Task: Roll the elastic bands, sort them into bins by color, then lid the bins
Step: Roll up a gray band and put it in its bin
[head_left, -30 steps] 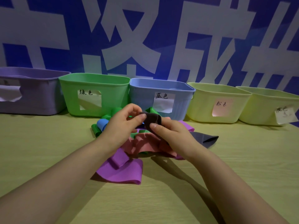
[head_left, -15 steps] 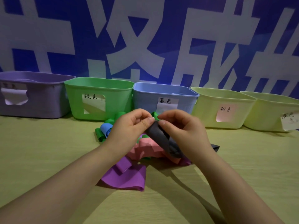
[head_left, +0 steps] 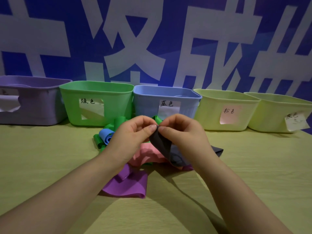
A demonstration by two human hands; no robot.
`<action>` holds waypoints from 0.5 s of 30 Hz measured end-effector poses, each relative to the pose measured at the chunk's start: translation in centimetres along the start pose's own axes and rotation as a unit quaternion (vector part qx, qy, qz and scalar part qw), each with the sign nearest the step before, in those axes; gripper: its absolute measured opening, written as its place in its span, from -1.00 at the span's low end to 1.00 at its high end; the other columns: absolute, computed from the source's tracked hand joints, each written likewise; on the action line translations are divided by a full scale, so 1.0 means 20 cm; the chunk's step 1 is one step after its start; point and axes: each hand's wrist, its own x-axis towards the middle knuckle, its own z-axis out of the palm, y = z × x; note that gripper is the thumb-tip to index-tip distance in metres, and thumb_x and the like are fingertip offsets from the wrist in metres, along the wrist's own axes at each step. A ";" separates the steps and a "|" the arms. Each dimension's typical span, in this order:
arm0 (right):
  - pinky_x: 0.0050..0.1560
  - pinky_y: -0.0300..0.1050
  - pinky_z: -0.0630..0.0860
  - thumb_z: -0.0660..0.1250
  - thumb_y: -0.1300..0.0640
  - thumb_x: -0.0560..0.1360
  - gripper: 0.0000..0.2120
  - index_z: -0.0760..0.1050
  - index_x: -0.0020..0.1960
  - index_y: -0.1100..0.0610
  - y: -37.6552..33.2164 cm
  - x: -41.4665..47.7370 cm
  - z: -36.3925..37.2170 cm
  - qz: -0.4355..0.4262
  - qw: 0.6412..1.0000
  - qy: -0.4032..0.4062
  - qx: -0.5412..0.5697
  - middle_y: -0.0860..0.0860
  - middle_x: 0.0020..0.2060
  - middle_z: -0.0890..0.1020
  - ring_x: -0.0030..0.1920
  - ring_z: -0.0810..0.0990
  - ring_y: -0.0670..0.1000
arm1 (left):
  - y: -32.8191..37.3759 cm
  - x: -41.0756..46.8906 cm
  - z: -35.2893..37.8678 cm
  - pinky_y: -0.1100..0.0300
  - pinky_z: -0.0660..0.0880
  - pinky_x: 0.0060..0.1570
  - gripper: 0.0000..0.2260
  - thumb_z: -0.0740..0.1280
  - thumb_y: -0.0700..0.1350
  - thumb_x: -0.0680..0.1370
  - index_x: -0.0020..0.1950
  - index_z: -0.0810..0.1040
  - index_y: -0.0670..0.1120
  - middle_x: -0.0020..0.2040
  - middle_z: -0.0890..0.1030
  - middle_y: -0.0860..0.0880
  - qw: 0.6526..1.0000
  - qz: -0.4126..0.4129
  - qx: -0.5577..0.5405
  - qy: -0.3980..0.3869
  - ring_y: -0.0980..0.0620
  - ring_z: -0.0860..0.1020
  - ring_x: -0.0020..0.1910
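My left hand and my right hand both pinch the top edge of a dark grey elastic band, which hangs down from my fingertips onto the pile. Beneath lie a pink band, a purple band, a rolled blue band and green bands. Five open bins stand in a row behind: purple, green, blue, a yellow one with a pink label and a yellow one with a grey label.
The bins stand against a blue wall with large white characters. The yellow-green table stretches left, right and in front of the pile. No lids are in view.
The grey band was a roll between my hands; now it has come open and hangs flat from its top edge. My hands rose slightly and the camera tilted down a little.
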 end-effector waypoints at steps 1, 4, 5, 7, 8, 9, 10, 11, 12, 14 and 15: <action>-0.19 -0.26 0.53 0.40 0.29 0.41 -0.75 0.52 -0.34 -0.02 0.00 0.00 -0.01 -0.026 0.999 0.014 -0.034 -0.15 -0.44 0.60 -0.31 0.57 -0.19 | 0.00 0.00 0.00 0.33 0.50 -0.18 -0.84 0.24 -0.35 0.51 -0.17 0.52 -0.13 -0.29 0.57 -0.03 1.000 -0.006 -0.011 -0.003 0.13 0.52 -0.26; -0.12 -0.28 0.52 0.40 0.20 0.42 -0.81 0.54 -0.26 -0.08 0.01 -0.01 -0.02 -0.136 0.975 0.056 -0.165 -0.23 -0.34 0.59 -0.20 0.59 -0.18 | 0.00 0.00 0.00 0.29 0.53 -0.19 -0.85 0.24 -0.34 0.50 -0.14 0.53 -0.12 -0.32 0.61 0.02 0.999 -0.030 -0.035 -0.008 0.15 0.56 -0.29; -0.13 -0.31 0.51 0.40 0.17 0.42 -0.88 0.57 -0.23 -0.04 0.01 -0.01 -0.02 -0.166 0.967 0.059 -0.182 -0.25 -0.32 0.58 -0.19 0.58 -0.18 | 0.00 0.00 0.00 0.29 0.53 -0.21 -0.86 0.25 -0.32 0.50 -0.14 0.54 -0.12 -0.34 0.60 0.04 0.999 -0.036 -0.041 -0.004 0.16 0.56 -0.32; -0.15 -0.32 0.50 0.35 0.12 0.39 -0.93 0.61 -0.18 0.05 0.01 -0.01 -0.02 -0.200 0.957 0.066 -0.201 -0.25 -0.31 0.57 -0.18 0.57 -0.16 | 0.01 0.00 0.00 0.31 0.54 -0.25 -0.91 0.26 -0.27 0.48 -0.16 0.54 -0.14 -0.37 0.60 0.04 0.997 -0.046 -0.058 -0.002 0.17 0.56 -0.36; -0.15 -0.30 0.50 0.34 0.11 0.38 -0.91 0.62 -0.17 0.07 0.02 -0.01 -0.02 -0.210 0.953 0.066 -0.210 -0.23 -0.30 0.57 -0.18 0.57 -0.15 | 0.01 0.00 0.00 0.32 0.54 -0.26 -0.94 0.28 -0.22 0.45 -0.17 0.55 -0.15 -0.38 0.61 0.03 0.996 -0.054 -0.070 -0.007 0.16 0.56 -0.37; -0.16 -0.28 0.50 0.34 0.12 0.38 -0.90 0.62 -0.17 0.08 0.02 -0.01 -0.02 -0.216 0.949 0.065 -0.220 -0.21 -0.29 0.57 -0.18 0.56 -0.14 | 0.01 0.00 0.00 0.32 0.55 -0.27 -0.93 0.29 -0.18 0.42 -0.18 0.55 -0.15 -0.38 0.61 0.02 0.995 -0.061 -0.081 -0.012 0.15 0.57 -0.37; -0.16 -0.26 0.50 0.34 0.12 0.38 -0.90 0.62 -0.18 0.08 0.03 -0.01 -0.02 -0.221 0.947 0.062 -0.226 -0.19 -0.28 0.58 -0.18 0.56 -0.14 | 0.02 -0.01 0.00 0.32 0.55 -0.28 -0.92 0.29 -0.17 0.40 -0.19 0.55 -0.16 -0.38 0.61 0.02 0.993 -0.070 -0.089 -0.016 0.15 0.57 -0.38; -0.16 -0.25 0.51 0.34 0.12 0.37 -0.90 0.62 -0.18 0.08 0.03 0.00 -0.03 -0.223 0.945 0.058 -0.234 -0.19 -0.27 0.58 -0.17 0.56 -0.13 | 0.01 0.00 0.00 0.32 0.55 -0.29 -0.93 0.29 -0.20 0.41 -0.19 0.55 -0.17 -0.39 0.61 0.01 0.993 -0.073 -0.089 -0.017 0.15 0.57 -0.38; -0.15 -0.23 0.52 0.34 0.12 0.37 -0.91 0.62 -0.18 0.07 0.03 0.00 -0.03 -0.222 0.944 0.053 -0.237 -0.19 -0.27 0.58 -0.17 0.56 -0.13 | 0.01 0.00 0.00 0.33 0.55 -0.30 -0.93 0.28 -0.26 0.45 -0.20 0.55 -0.17 -0.40 0.61 0.02 0.993 -0.077 -0.087 -0.013 0.16 0.57 -0.39; -0.11 -0.14 0.56 0.39 0.14 0.38 -0.96 0.63 -0.20 0.04 0.03 0.00 -0.04 -0.190 0.957 0.029 -0.218 -0.18 -0.28 0.60 -0.18 0.59 -0.12 | 0.01 0.00 0.00 0.35 0.54 -0.33 -0.85 0.25 -0.36 0.48 -0.21 0.54 -0.18 -0.43 0.60 0.04 0.993 -0.083 -0.083 -0.003 0.18 0.56 -0.40; -0.08 -0.08 0.58 0.42 0.16 0.39 -0.93 0.62 -0.23 0.00 0.03 0.00 -0.04 -0.156 0.968 0.013 -0.196 -0.16 -0.28 0.62 -0.19 0.60 -0.12 | 0.01 0.01 0.00 0.36 0.54 -0.34 -0.83 0.24 -0.39 0.48 -0.22 0.53 -0.18 -0.44 0.59 0.04 0.993 -0.083 -0.082 0.000 0.19 0.56 -0.40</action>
